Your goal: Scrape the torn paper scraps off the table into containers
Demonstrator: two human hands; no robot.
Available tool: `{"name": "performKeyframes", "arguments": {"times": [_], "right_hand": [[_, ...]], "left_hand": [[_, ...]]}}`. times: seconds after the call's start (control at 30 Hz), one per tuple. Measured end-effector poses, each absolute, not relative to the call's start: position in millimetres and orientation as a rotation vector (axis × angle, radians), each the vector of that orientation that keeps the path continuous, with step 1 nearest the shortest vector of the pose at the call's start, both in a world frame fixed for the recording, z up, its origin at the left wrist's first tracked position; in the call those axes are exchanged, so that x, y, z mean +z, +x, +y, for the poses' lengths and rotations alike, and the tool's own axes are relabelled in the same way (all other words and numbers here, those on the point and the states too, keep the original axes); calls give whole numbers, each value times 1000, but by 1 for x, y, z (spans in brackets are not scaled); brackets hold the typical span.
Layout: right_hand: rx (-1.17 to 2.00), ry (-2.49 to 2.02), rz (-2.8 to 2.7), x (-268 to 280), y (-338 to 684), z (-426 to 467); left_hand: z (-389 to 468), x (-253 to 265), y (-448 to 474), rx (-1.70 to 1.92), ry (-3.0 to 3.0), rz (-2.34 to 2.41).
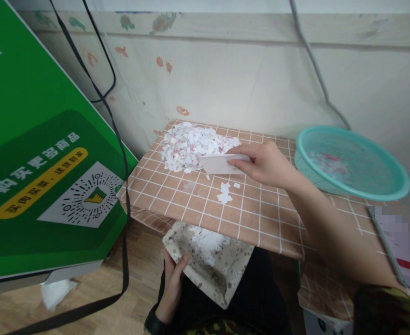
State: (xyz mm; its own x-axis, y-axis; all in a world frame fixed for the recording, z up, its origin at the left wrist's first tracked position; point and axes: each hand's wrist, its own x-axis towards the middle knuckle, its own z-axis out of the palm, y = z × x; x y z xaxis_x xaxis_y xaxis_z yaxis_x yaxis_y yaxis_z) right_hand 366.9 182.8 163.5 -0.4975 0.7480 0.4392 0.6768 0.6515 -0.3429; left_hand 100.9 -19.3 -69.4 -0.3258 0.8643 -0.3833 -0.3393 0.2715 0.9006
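Observation:
My right hand point(261, 160) pinches a flat white card point(222, 164) on edge against the near right side of a heap of white and pinkish paper scraps point(191, 144). A few loose scraps point(225, 192) lie closer to the table's front edge. Below that edge, my left hand point(175, 274) grips the left rim of a speckled cream tray point(222, 284), thumb over the top. The tray is tilted and holds more white paper scraps point(207, 242). Its far side is partly hidden under the tabletop.
A turquoise mesh basket point(351, 163) with scraps inside stands at the right of the checked brown table point(261, 218). A green sign point(51, 163) and a hanging black strap point(126, 232) are on the left. The wall point(243, 88) rises behind.

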Motion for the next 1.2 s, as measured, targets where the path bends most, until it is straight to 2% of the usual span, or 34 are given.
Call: {"name": "performKeyframes", "arguments": {"times": [0.27, 0.93, 1.2], "right_hand": [[271, -1101, -2407, 163, 365, 181], [184, -1125, -2392, 161, 365, 183], [315, -1110, -2409, 169, 368, 182]], "left_hand": [[-20, -76, 99, 1344, 564, 1431], [-21, -75, 100, 1353, 580, 1410], [-22, -82, 97, 1335, 593, 1417]]}}
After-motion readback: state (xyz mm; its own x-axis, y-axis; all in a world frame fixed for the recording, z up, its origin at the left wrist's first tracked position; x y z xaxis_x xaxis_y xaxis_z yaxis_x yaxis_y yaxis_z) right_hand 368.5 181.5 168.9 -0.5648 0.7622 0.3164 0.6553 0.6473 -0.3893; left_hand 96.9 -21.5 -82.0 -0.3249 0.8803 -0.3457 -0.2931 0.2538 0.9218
